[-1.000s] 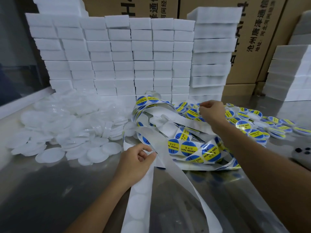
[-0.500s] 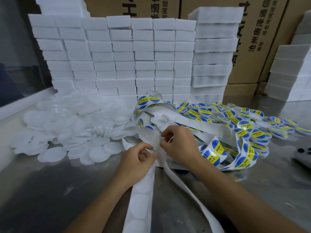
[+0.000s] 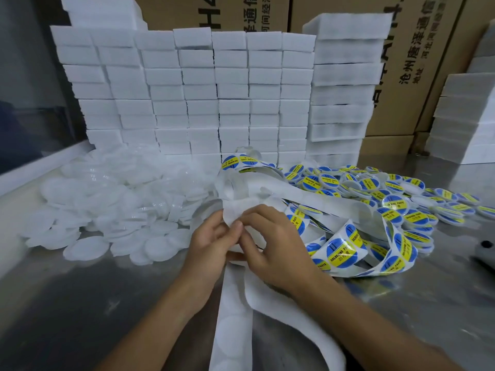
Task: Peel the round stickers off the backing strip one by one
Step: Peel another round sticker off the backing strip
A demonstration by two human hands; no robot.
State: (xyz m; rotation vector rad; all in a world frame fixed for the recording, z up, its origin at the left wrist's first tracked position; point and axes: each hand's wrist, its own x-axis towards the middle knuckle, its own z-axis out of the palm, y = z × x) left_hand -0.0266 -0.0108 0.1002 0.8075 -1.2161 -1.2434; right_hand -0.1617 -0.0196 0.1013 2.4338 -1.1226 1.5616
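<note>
Where hands [image 3: 241, 236] meet, backing strip [image 3: 233, 311] pinched

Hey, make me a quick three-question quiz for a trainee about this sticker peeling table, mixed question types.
1. True or false: both hands meet at the white backing strip.
2. Which side of the strip holds the plain white discs? A. the person's left B. the person's right
3. Fill in: the yellow band on the blue stickers reads "soldering ____".

Key: 1 true; 2 A; 3 paste.
</note>
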